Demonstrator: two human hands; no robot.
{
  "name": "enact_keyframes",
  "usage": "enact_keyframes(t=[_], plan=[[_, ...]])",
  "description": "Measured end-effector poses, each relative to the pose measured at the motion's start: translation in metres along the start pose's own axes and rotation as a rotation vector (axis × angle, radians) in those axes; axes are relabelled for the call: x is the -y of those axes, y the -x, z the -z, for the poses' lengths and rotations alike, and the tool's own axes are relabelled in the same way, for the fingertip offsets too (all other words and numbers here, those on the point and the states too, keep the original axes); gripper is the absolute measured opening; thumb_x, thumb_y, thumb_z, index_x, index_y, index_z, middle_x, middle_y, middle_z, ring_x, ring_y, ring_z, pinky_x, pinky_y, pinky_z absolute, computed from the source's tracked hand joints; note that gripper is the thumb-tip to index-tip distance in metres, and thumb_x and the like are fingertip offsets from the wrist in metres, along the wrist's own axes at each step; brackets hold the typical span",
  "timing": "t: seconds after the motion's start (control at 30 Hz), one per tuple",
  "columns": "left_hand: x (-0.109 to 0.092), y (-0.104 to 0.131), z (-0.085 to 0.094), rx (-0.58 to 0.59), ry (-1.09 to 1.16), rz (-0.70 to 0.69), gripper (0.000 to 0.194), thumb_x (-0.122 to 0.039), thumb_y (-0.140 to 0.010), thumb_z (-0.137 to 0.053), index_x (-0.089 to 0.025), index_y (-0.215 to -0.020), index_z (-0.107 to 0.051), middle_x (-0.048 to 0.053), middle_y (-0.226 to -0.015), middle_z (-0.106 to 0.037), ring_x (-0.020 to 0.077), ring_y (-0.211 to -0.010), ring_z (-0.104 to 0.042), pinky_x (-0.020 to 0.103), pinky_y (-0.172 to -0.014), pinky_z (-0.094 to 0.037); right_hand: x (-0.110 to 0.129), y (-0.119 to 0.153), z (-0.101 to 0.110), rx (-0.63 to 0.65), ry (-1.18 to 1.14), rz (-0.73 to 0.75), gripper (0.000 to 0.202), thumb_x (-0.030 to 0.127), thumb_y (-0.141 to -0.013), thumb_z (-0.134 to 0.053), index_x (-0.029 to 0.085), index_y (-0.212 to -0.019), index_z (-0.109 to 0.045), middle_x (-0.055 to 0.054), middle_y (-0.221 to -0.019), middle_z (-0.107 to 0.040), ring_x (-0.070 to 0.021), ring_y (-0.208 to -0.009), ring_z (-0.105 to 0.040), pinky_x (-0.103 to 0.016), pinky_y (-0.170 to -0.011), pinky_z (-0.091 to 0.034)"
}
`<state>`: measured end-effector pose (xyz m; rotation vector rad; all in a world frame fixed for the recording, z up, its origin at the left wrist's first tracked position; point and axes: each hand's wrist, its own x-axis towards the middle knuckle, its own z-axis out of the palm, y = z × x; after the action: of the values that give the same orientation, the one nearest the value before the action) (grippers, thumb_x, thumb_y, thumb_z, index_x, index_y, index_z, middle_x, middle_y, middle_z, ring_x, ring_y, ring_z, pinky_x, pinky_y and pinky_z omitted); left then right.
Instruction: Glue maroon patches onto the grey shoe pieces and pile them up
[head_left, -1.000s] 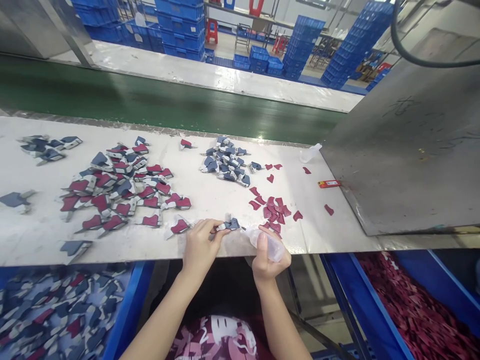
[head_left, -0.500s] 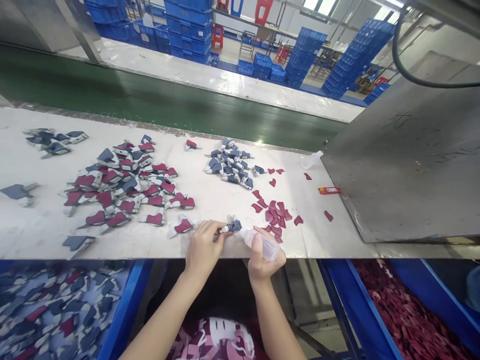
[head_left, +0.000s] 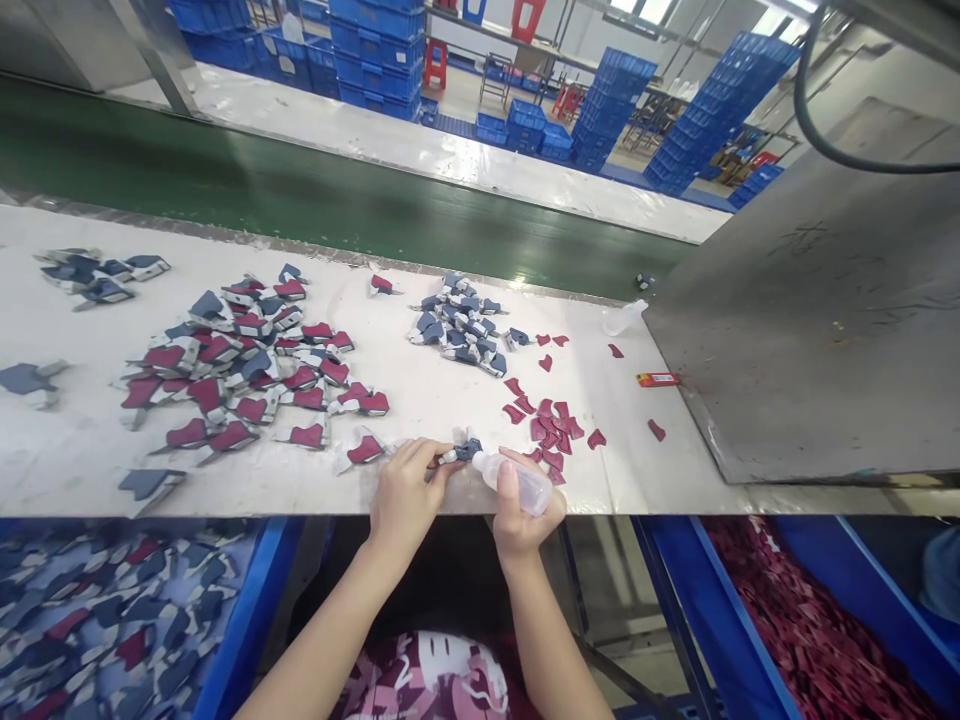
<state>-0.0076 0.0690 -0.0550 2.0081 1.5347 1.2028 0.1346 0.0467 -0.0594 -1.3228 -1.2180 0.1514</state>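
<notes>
Near the front edge of the white table [head_left: 442, 490], my left hand [head_left: 409, 490] pinches a small dark blue-grey and white plastic part [head_left: 466, 450]. My right hand [head_left: 525, 510] is closed around a translucent squeeze bottle [head_left: 529, 487], tilted so that its nozzle meets the part. Just beyond the bottle lies a loose pile of flat dark red pieces [head_left: 551, 430]. A part with a red face [head_left: 365, 449] rests to the left of my left hand. Farther back sits a heap of blue-grey and white parts [head_left: 461, 325].
At left spreads a large heap of red-faced and blue-grey parts [head_left: 240, 370]. Blue bins below hold similar parts [head_left: 112, 620] and red pieces [head_left: 825, 640]. A metal box [head_left: 825, 320] bounds the right side. Behind the table runs a green conveyor belt [head_left: 337, 200].
My right hand has shifted slightly left with the squeeze bottle, bringing the nozzle up to the part. My left hand stays nearly still. A dark part on the belt at right has come farther into view.
</notes>
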Motion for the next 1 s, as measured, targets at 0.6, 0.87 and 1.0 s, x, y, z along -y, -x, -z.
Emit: enact_keyframes(t=[0.6,0.87,1.0], plan=[[-0.001,-0.001,0.0,-0.016,0.007,0.013,0.01,-0.028,-0.088,-0.065,-0.019,-0.088,-0.069,0.001,-0.072,-0.066,0.0175,-0.068,-0.062,0.03,-0.066,-0.049,-0.003,0.001,0.007,-0.242,-0.107,-0.191,0.02,0.031,-0.087,-0.064,0.013,-0.084,-0.073,-0.009,-0.079,-0.073,-0.0252,-0.073,-0.072,-0.037,-0.066,-0.058],[0.002,0.0,0.002,-0.019,0.093,0.112,0.013,-0.032,-0.082,-0.072,-0.022,-0.09,-0.073,0.0,-0.075,-0.069,0.0166,-0.067,-0.063,0.028,-0.065,-0.051,0.003,-0.024,-0.003,-0.028,-0.144,-0.31,0.036,0.035,-0.076,-0.076,0.017,-0.104,-0.062,-0.009,-0.1,-0.071,-0.0239,-0.092,-0.071,-0.037,-0.08,-0.058],[0.003,0.002,0.009,-0.03,0.203,0.305,0.019,-0.04,-0.081,-0.073,-0.023,-0.09,-0.072,0.0,-0.079,-0.073,0.0151,-0.06,-0.065,0.026,-0.06,-0.053,0.004,-0.04,-0.023,0.187,-0.141,-0.32,0.044,0.032,-0.071,-0.08,0.02,-0.106,-0.056,-0.008,-0.106,-0.073,-0.0226,-0.098,-0.071,-0.036,-0.087,-0.057]])
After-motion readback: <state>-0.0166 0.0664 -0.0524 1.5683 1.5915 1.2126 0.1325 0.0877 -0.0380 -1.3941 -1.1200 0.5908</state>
